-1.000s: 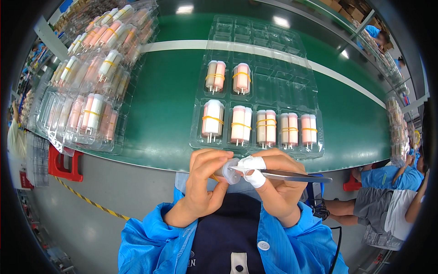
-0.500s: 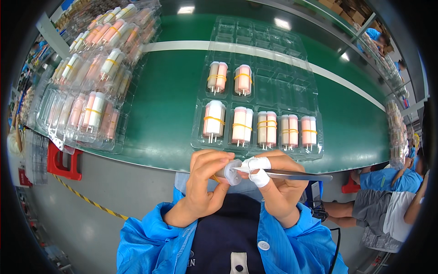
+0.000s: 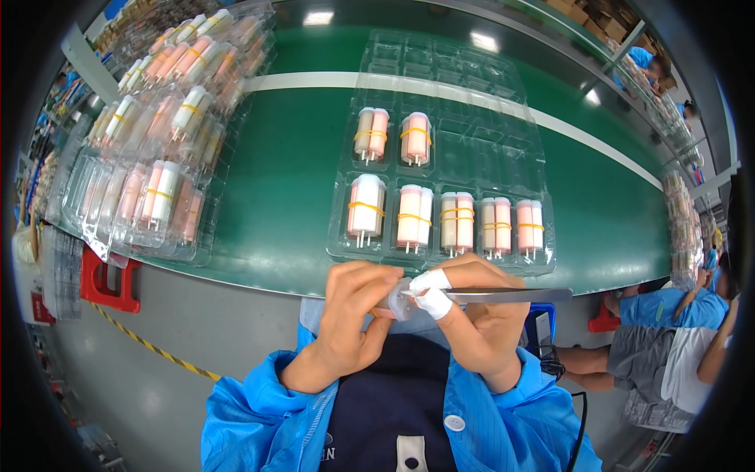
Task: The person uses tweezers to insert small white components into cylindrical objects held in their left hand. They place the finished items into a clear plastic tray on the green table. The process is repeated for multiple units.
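My left hand (image 3: 351, 318) is closed around a bundle of tubes (image 3: 399, 300), its pale end cap facing my right hand. A bit of yellow band shows under the fingers. White tape wraps the thumb and a fingertip of my right hand (image 3: 472, 311), which pinches metal tweezers (image 3: 511, 296). The tweezers' points are at the capped end, and their rear end sticks out to the right. Just beyond my hands lies a clear plastic tray (image 3: 334, 250). Several pink, white and grey tube bundles with yellow bands, such as a white one (image 3: 366, 206), sit in its pockets.
Clear trays full of similar bundles (image 3: 161, 193) are stacked at the left of the green table (image 3: 275, 189). Red plastic stools (image 3: 112, 287) stand on the floor. At the right another person in blue (image 3: 668, 307) sits by the table edge, near more stacked trays (image 3: 683, 224).
My right hand and the tweezers have tilted slightly, with the rear end a little higher. My left hand keeps its hold on the bundle almost unmoved.
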`<state>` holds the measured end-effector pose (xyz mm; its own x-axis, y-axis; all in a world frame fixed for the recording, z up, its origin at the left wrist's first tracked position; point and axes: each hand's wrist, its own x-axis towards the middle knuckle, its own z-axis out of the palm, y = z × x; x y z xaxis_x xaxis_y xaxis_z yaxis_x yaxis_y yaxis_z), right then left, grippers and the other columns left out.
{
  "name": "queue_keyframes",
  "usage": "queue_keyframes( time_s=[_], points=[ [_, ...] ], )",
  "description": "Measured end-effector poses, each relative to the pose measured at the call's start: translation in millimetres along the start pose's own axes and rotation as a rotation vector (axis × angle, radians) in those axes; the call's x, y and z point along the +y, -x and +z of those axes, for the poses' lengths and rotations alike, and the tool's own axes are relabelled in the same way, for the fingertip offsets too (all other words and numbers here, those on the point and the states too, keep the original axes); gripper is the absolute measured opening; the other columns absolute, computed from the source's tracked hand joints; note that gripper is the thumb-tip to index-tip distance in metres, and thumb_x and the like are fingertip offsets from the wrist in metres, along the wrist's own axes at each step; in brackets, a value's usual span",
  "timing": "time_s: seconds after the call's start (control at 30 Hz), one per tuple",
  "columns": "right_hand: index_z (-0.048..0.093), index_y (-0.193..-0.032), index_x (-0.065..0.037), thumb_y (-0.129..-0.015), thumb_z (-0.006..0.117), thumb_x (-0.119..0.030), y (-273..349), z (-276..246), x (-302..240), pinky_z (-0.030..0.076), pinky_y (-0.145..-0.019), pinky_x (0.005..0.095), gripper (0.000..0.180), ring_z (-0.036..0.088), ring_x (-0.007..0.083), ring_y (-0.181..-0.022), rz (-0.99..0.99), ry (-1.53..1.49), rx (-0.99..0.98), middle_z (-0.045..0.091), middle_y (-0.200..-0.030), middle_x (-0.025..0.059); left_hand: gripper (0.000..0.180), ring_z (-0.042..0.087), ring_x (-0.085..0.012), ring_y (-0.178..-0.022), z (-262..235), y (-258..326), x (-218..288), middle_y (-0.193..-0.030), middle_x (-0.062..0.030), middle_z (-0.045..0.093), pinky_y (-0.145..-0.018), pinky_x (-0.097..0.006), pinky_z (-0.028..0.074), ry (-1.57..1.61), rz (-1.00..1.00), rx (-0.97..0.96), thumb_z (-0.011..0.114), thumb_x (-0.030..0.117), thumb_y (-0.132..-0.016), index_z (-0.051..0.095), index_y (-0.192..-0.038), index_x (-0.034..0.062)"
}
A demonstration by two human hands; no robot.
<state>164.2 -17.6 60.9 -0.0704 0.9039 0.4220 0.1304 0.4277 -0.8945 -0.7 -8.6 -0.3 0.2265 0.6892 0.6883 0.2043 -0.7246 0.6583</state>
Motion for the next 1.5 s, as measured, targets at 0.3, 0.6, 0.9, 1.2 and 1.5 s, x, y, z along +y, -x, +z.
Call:
queue_keyframes(
  time_s=[0.3, 0.6, 0.9, 1.2, 1.5],
  points=[
    [0.062, -0.096, 0.005, -0.085, 0.062, 0.001, 11.4, 8.7, 8.4, 0.055, -0.067, 0.0312, 0.011, 0.066, 0.0208, -0.080, 0.089, -0.508, 0.155, 0.064, -0.090, 0.0163, 0.047, 0.053, -0.0247, -0.105, 0.0, 2.5, 2.1, -0.116, -0.0231, 0.048, -0.089, -0.035, 0.046, 0.428, -0.199, -0.053, 0.060, -0.005, -0.083, 0.036, -0.123, -0.0012],
    [0.063, -0.097, 0.006, -0.082, 0.066, 0.003, 14.9, 0.7, 10.6, 0.054, -0.069, 0.0294, 0.016, 0.066, 0.0196, -0.082, 0.064, -0.410, 0.105, 0.065, -0.093, 0.0175, 0.049, 0.055, -0.0237, -0.106, 3.7, 6.2, 6.7, -0.119, -0.0224, 0.049, -0.091, -0.036, 0.046, 0.738, -0.385, -0.004, 0.061, -0.001, -0.084, 0.035, -0.125, -0.0009],
    [0.064, -0.098, 0.006, -0.078, 0.068, 0.004, 16.0, -2.9, 7.5, 0.055, -0.069, 0.0303, 0.021, 0.067, 0.0207, -0.081, 0.059, -0.444, 0.067, 0.065, -0.093, 0.0191, 0.052, 0.051, -0.0238, -0.117, -1.1, 5.4, 3.5, -0.126, -0.0207, 0.049, -0.100, -0.038, 0.041, 0.980, -0.470, -0.059, 0.060, 0.003, -0.088, 0.031, -0.131, 0.0010],
    [0.065, -0.097, 0.005, -0.076, 0.069, 0.003, 18.0, -3.5, 9.3, 0.055, -0.069, 0.0302, 0.022, 0.067, 0.0214, -0.081, 0.050, -0.408, 0.072, 0.065, -0.093, 0.0188, 0.053, 0.048, -0.0245, -0.122, -0.9, 5.9, 3.0, -0.127, -0.0204, 0.049, -0.101, -0.039, 0.041, 1.075, -0.493, -0.076, 0.059, 0.013, -0.091, 0.030, -0.134, 0.0015],
    [0.067, -0.096, 0.003, -0.073, 0.073, -0.001, 13.6, -5.3, 8.0, 0.056, -0.064, 0.0305, 0.024, 0.068, 0.0217, -0.077, -0.053, -0.310, 0.003, 0.067, -0.089, 0.0176, 0.053, 0.048, -0.0276, -0.118, -2.5, 0.1, 10.0, -0.129, -0.0233, 0.047, -0.099, -0.043, 0.040, 0.946, -0.519, -0.032, 0.055, 0.028, -0.093, 0.035, -0.134, 0.0013]
  ],
)
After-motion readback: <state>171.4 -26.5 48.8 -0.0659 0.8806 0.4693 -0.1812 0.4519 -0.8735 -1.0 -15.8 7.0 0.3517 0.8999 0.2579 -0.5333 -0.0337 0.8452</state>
